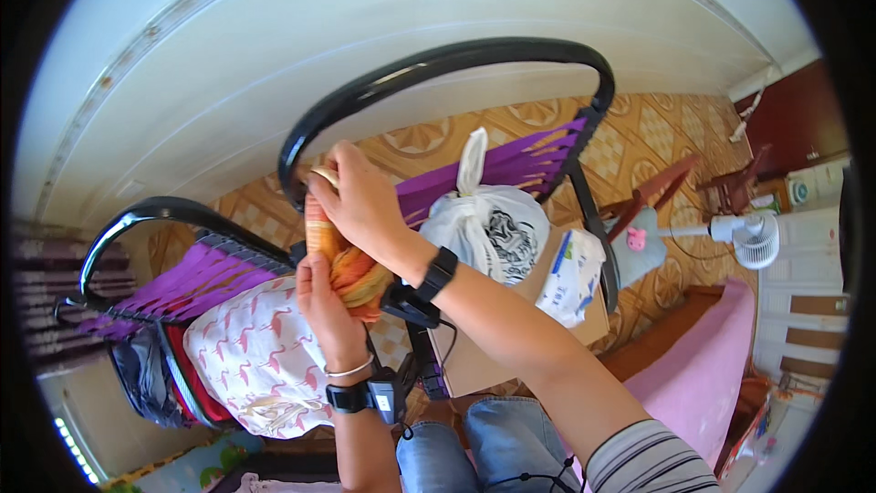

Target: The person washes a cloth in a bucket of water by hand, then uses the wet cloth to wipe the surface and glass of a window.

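Observation:
An orange and yellow patterned cloth [356, 275] hangs bunched between my hands, its upper part drawn into a narrow roll. My right hand [364, 202] grips the top end of that roll, beside the black tubular frame [438, 68] of a chair with purple straps. A pale curved band [326, 176] shows at these fingers; what it belongs to is unclear. Lower down, my left hand [328, 308] pinches the cloth between thumb and fingers. Below it lies a white fabric bag [263, 349] with pink flamingos. Folds hide part of the cloth.
A knotted white plastic bag [445, 226] and a white-and-blue package [572, 277] rest on a cardboard box [475, 363] at the chair. Another purple-strapped chair [185, 281] stands left. A white fan [753, 239] and a pink cloth [691, 370] are on the right.

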`<state>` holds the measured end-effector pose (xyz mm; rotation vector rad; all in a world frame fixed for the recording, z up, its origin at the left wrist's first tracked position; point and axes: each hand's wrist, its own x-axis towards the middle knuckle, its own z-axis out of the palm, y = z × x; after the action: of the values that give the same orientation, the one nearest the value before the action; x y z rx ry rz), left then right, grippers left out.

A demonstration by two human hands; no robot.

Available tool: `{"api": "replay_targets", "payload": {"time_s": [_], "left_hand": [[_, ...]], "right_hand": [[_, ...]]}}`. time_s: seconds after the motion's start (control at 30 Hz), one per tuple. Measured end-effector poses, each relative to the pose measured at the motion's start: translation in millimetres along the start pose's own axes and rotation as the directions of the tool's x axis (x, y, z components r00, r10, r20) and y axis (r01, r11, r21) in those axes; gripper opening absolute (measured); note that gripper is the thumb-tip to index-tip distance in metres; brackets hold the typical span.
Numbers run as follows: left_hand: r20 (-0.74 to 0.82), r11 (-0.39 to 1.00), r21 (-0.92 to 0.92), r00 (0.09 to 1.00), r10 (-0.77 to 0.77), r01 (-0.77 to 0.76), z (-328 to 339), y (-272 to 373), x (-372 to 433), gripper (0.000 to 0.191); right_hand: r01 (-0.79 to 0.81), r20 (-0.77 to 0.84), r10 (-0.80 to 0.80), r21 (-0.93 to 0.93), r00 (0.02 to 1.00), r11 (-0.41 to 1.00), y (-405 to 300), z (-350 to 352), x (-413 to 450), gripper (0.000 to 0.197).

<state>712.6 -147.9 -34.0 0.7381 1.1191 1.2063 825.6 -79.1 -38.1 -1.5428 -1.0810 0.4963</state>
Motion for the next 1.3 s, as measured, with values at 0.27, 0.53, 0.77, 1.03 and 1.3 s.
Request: {"api": "replay_targets", "payload": {"time_s": [0.27,0.53,0.77,1.03,1.3], "left_hand": [[0.156,0.988,0.153,0.988,-0.018,-0.006,10,26,-17,0.018],[0.274,0.869,0.303,0.837,-0.473,0.392,-31,23,-99,0.012],[0.329,0.785,0.29,0.713,-0.619,0.547,0,-15,-167,0.013],[0.49,0.874,0.197,0.728,-0.479,0.443,119,-65,-189,0.018],[0.353,0.946,-0.01,0.886,-0.3,0.325,236,-101,-134,0.021]], "right_hand": [[-0.372,-0.096,0.404,0.249,0.909,0.895,4,-42,-30,0.035],[-0.808,0.466,0.667,0.427,0.581,0.405,-1,-196,-180,0.027],[-0.787,0.378,0.721,0.49,0.58,0.376,-1,-266,-197,0.019],[-0.358,-0.218,0.318,-0.179,0.923,0.916,48,-326,-110,0.029],[-0.223,-0.394,0.135,-0.188,0.909,0.956,124,-328,22,0.065]]}}
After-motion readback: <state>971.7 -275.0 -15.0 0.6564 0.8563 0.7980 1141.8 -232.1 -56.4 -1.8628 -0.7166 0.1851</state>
